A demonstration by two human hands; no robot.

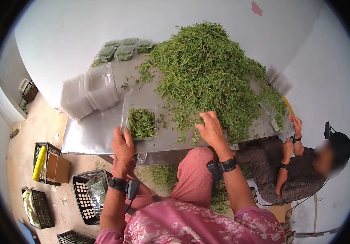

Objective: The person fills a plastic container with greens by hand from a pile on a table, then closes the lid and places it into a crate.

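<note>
The fingers of the person's left hand [122, 145] are curled and close together, pinching the near left corner of a clear box [141, 123]. The thumb seems to lie along the box's near rim. The box sits open and holds a small clump of greens, and its lid [124, 109] stands nearly upright along its left side.

To the right of the box, the right hand [211, 129] lies palm down with its fingers spread. The fingertips press into the near fringe of the big pile of greens [207, 73]. A narrow strip of bare metal with a few stray sprigs separates this hand from the box. Each wrist carries a dark band with a small device.

The box stands on a metal table [89, 138], close to the table's near edge, and the left hand reaches over that edge. Left of the box the tabletop is bare out to its left edge. Beyond the box to the left, a stack of empty boxes [89, 91] lies on its side. Further beyond the box, filled boxes [122, 51] sit in a row against the wall. The pile takes up everything to the right of the box and beyond it.

Well to the right of the box, past the pile, a seated co-worker [301, 171] has their hands at the table's right edge. Below the box, on the floor left of the person's knee, stands a black crate [81, 195] with packed greens. A cardboard carton [59, 168] lies further left.
</note>
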